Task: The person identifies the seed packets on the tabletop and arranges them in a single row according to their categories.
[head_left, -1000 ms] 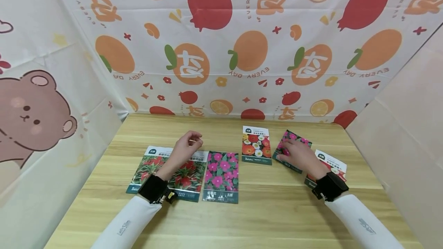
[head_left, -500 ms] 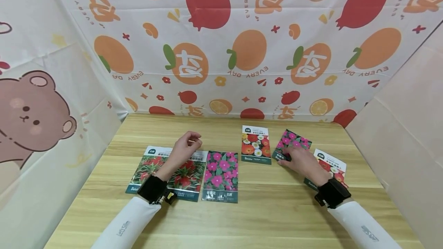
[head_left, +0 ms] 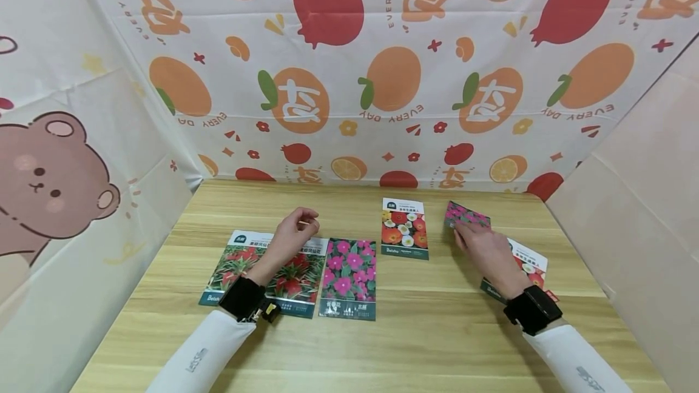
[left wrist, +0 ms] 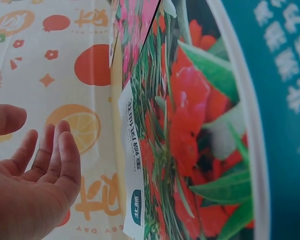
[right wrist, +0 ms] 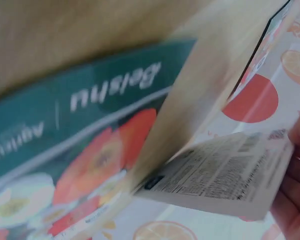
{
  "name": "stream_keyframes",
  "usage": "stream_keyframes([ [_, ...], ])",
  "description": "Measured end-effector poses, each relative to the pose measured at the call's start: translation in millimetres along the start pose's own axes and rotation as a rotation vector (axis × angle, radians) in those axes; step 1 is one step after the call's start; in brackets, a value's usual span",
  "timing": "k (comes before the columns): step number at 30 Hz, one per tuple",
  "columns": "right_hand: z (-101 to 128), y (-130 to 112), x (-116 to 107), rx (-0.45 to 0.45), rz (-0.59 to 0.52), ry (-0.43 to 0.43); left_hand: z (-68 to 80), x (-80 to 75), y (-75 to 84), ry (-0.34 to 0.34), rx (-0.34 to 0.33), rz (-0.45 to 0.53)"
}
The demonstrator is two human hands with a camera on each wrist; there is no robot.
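Note:
My right hand pinches the edge of a pink-flowered seed packet at the back right, tilted up off the table. Its white printed back faces the right wrist camera. Below that hand lies a seed packet with orange and white flowers, partly covered by the wrist. My left hand hovers with loosely curled fingers and holds nothing. Beneath it lie two red-flowered seed packets, one nearer the middle and one further left, side by side, partly hidden by the arm.
Another pink-flowered packet lies flat right of the red-flowered ones. A packet with orange and white flowers lies further back. The wooden table meets a fruit-print cloth behind and pale cloth walls at both sides.
The pink-flowered packet under my right hand lay flat; its near edge is now raised in the fingers. The right hand shifted slightly right. My left hand stayed in place.

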State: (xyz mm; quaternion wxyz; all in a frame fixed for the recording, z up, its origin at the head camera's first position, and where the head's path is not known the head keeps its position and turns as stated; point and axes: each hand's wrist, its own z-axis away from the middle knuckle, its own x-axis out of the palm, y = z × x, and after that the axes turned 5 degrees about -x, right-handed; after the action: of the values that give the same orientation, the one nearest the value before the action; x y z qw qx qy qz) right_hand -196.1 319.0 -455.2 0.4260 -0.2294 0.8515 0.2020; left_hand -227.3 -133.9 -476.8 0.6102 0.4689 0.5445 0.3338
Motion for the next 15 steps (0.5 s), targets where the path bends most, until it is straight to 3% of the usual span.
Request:
stream_keyframes([
  [7, -6, 4, -13, -0.049, 0.076, 0.077, 8.2, -0.8, 28.8, -0.041, -0.08, 0.016],
  [15, -18, 0, -27, -0.112, 0.096, 0.174, 8.2, 5.5, 35.1, -0.064, -0.069, 0.014],
])
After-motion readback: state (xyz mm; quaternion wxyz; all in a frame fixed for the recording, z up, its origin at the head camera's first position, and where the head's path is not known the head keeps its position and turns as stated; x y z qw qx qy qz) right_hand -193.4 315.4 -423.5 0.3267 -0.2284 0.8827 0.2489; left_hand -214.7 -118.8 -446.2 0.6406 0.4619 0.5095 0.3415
